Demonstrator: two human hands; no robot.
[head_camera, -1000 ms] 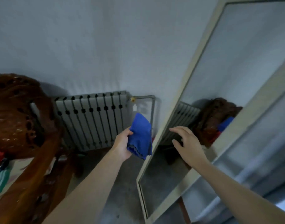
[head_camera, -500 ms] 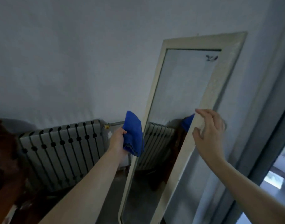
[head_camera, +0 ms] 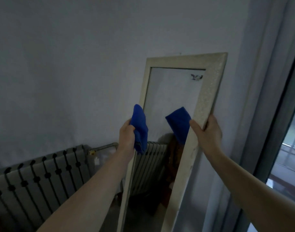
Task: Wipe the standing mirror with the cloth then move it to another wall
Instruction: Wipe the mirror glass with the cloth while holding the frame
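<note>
Fingers (head_camera: 196, 125) of the right hand (head_camera: 208, 131) are wrapping around the right side of the mirror (head_camera: 208, 101), thumb lying on the front of the pale frame and the rest curling behind its edge. The left hand (head_camera: 126, 136) is clenching a folded blue cloth (head_camera: 140, 129) just beside the mirror's left edge; whether the cloth is touching the frame cannot be told.

The mirror is standing tall between the two hands, leaning back toward the wall (head_camera: 76, 64), with a radiator (head_camera: 43, 173) low on the wall to the left of the cloth hand. It is probably stiff, top-heavy and breakable, so a steady hold on both long sides of the frame looks safer than any touch on the glass, which would likely be slippery and would smudge. The cloth is soft and limp and is sagging below the fist.

The foot of the mirror is cut off at the bottom of the view, so how it is resting on the floor is not showing. The back fingers of the right hand are hidden behind the frame. A dark mark (head_camera: 196, 77) near the glass's upper right corner is too small to make out.
</note>
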